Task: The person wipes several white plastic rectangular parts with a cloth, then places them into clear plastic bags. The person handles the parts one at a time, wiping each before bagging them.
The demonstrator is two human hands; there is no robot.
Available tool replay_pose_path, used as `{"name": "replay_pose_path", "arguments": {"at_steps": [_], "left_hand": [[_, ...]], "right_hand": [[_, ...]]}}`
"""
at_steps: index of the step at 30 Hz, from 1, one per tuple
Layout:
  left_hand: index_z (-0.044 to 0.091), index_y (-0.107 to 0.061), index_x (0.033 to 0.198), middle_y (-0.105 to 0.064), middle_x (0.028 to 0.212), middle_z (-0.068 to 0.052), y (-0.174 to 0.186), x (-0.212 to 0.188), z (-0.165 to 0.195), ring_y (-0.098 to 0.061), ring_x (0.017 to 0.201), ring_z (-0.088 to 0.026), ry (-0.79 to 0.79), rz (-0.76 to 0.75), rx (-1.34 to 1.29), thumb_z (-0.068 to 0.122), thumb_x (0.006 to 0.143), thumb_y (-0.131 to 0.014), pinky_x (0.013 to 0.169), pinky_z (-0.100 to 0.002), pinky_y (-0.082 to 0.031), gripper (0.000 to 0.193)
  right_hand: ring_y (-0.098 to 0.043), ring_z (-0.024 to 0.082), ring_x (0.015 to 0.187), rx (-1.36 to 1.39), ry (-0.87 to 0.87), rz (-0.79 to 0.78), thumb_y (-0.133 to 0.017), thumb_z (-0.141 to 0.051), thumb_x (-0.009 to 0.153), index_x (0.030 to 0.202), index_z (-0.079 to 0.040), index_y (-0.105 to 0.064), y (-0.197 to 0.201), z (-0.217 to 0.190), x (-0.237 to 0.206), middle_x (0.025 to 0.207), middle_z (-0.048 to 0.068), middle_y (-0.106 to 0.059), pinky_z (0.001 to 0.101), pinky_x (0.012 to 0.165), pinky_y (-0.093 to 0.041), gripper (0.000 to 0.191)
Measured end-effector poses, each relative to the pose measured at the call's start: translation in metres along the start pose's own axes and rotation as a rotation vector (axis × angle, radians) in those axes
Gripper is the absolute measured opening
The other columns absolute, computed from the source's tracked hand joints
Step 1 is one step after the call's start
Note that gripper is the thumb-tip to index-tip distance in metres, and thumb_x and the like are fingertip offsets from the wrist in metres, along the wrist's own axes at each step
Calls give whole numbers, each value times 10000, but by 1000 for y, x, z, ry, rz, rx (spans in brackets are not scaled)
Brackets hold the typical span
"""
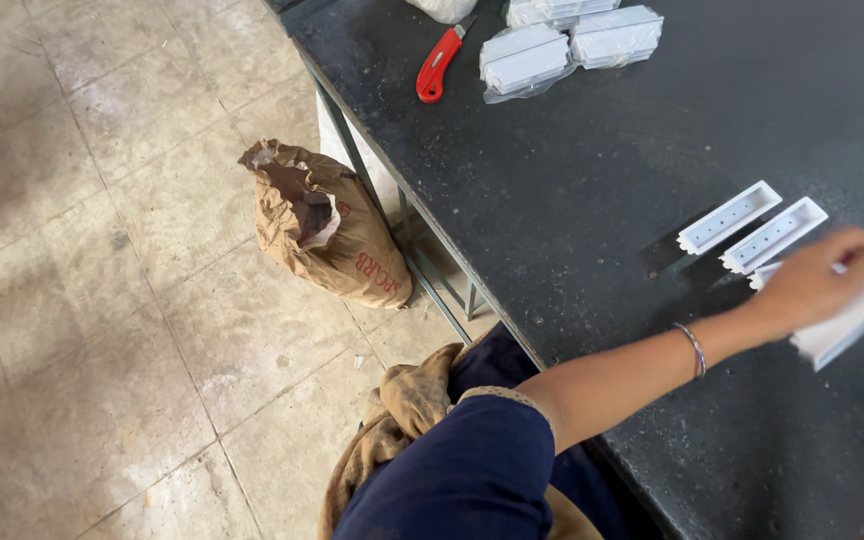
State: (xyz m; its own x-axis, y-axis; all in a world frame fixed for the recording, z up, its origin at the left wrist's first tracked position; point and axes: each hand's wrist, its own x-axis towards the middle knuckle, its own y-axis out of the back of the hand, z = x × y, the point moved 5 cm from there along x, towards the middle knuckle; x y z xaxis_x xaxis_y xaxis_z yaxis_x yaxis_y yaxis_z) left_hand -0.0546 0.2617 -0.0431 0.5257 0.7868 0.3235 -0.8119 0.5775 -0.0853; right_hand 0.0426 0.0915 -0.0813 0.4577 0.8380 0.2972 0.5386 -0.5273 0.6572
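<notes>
holding: left hand [820, 282] closed on blurred white plastic piece [857, 318], above dark surface [592, 190]
right hand: out of view
laid out: two white trays [752, 228] just beyond that hand
untouched: wrapped bundles [567, 45], red cutter [438, 65], at surface's far edge

Over at the far end of the dark, speckled stone worktop [592, 170] sits a red-handled utility knife [438, 66], angled with its blade pointing away. Just beside it are a few clear plastic bags stuffed with white plastic pieces [524, 60] — bunched close together. Down on the pale tiled floor [102, 300], a crumpled brown paper sack [327, 225] with its top torn open leans near the grey metal table frame [432, 280] — a white bag shows behind it.
</notes>
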Motion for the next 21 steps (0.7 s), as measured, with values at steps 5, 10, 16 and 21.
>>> {"name": "replay_pose_path", "arguments": {"at_steps": [5,10,16,21], "left_hand": [[164,-613,1300,-752,985,-40,-32,-15,-4,-718,835,-178,-4,-241,62,450,1049,-533,770,-334,-569,389],[201,-585,1348,-740,1113,-85,-23,-12,1,-748,797,-266,179,-312,74,357,938,-496,657,-422,-610,448],[54,-654,1154,-688,901,-122,5,-2,10,-710,808,-243,186,-80,-309,503,1065,-548,628,-363,-576,470],[-16,-619,1049,-617,900,-93,23,2,10,-590,810,-151,207,143,-524,466,1114,-573,684,-307,-501,489]], "right_hand": [[-707,215,953,-13,3,11,-520,-61,1199,1293,25,-607,-2,2,1,1096,180,-694,319,873,-591,154],[-707,217,998,-13,18,-3,-503,-45,1202,1305,16,-600,-1,4,1,1136,179,-689,319,902,-591,154],[-720,206,1036,-38,133,-150,-532,-22,1173,1243,-20,-625,4,-31,-6,1201,169,-711,317,936,-603,116],[-744,226,849,-187,-1,-286,-605,-49,1021,1212,-76,-726,5,-24,-7,1106,143,-745,372,825,-626,228]]}}
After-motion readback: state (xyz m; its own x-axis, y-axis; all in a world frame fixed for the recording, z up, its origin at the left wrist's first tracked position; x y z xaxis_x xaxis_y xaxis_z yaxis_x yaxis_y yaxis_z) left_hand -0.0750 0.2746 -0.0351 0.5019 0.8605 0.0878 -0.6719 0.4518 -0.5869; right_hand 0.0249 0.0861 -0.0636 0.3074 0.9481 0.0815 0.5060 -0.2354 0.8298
